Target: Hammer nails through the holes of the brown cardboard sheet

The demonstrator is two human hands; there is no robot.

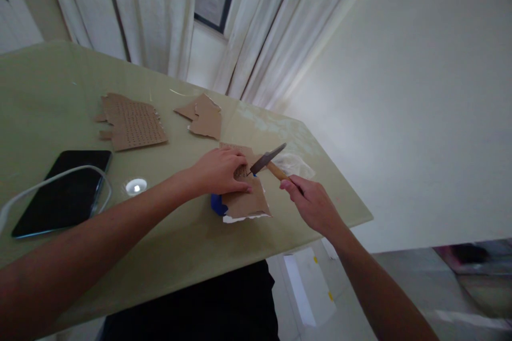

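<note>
A torn piece of brown cardboard, with rows of small holes in its far part, lies near the table's right end. My left hand holds it down, with thumb and fingers bent around the holed area. Under the cardboard a blue object sticks out; its kind is hidden. My right hand grips the wooden handle of a hammer. The dark metal head is just above the cardboard, close to my left fingertips. A thin dark point shows beneath the head, too small to make out.
Another hole-covered cardboard piece and torn cardboard scraps lie farther back. At left are a black tablet, a white cable and a small round white object. A clear plastic bag lies behind the hammer.
</note>
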